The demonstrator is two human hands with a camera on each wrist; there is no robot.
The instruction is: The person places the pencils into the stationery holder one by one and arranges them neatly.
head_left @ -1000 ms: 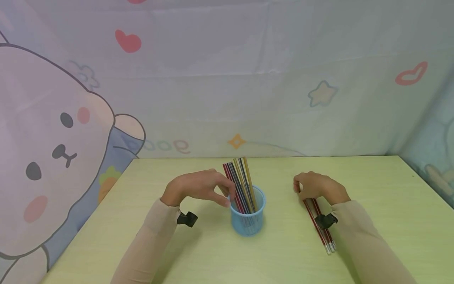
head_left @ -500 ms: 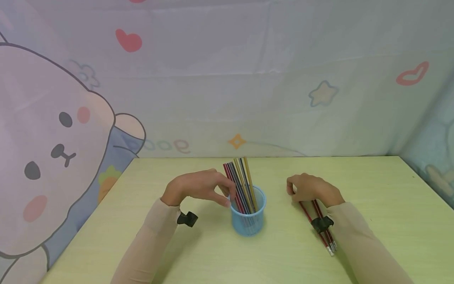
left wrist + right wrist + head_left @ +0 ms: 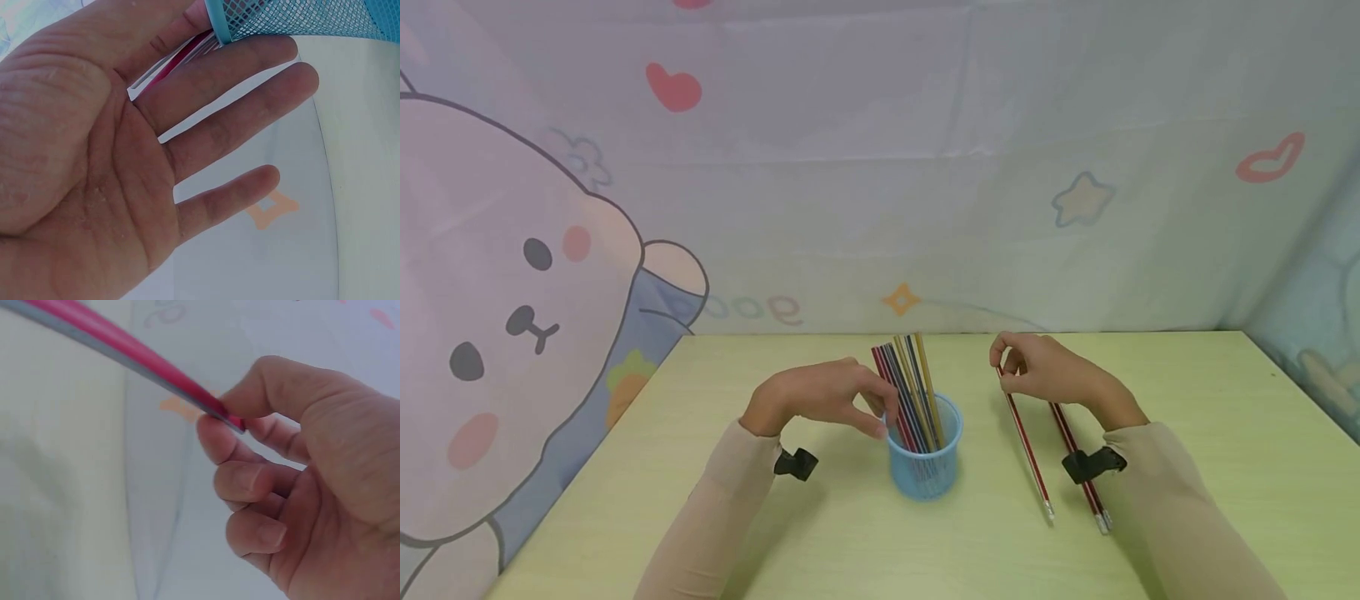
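My left hand (image 3: pixel 823 393) holds the near-left rim of a light blue mesh pencil cup (image 3: pixel 925 479) between thumb and index finger. Its other fingers extend loosely in the left wrist view, beside the mesh wall (image 3: pixel 300 19). Several red, dark and yellow pencils (image 3: pixel 910 392) lean upright inside the cup. To the right, my right hand (image 3: pixel 1056 371) pinches one red-and-dark striped pencil (image 3: pixel 1026 446) at its far end; the white eraser end points toward me. In the right wrist view that pencil (image 3: pixel 144 356) sits between thumb and index finger, the other fingers curled.
More red striped pencils (image 3: pixel 1086 492) lie on the table below my right wrist, partly covered by it. The pale yellow table (image 3: pixel 820 533) runs back to a printed cloth backdrop (image 3: pixel 850 208) with a large cartoon animal at left.
My right hand has moved left and lifted, drawing one pencil away from those beside it. My left hand and the pencil cup have stayed put.
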